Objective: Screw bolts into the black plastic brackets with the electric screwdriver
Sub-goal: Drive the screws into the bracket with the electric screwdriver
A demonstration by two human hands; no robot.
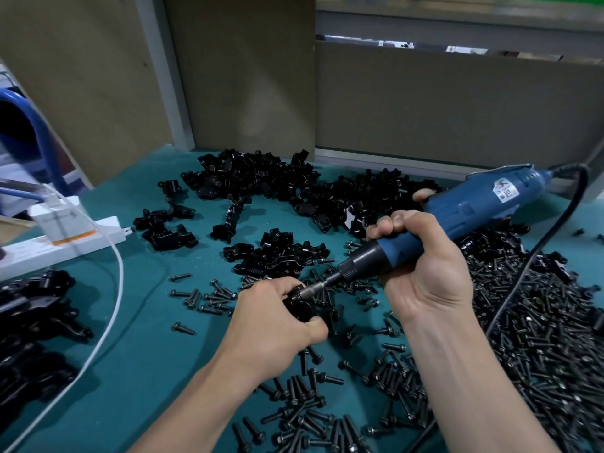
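Near the middle of the worktop's (pixel 157 354) front edge, the left hand (pixel 277 318) has its fingers (pixel 313 327) clenched round a black plastic bracket (pixel 298 308); the right hand (pixel 421 269) grasps the electric screwdriver (pixel 483 204), its bit meeting the bracket. We judge the bracket light, stiff and slick, so we would grip its body clear of the bolt hole, and the heavier driver at mid-barrel

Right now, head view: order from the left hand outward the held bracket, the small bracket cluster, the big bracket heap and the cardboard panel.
1. held bracket, gripped in the left hand.
2. small bracket cluster, just beyond the hand.
3. big bracket heap, farther back, centre.
4. cardboard panel, upright behind the heap.
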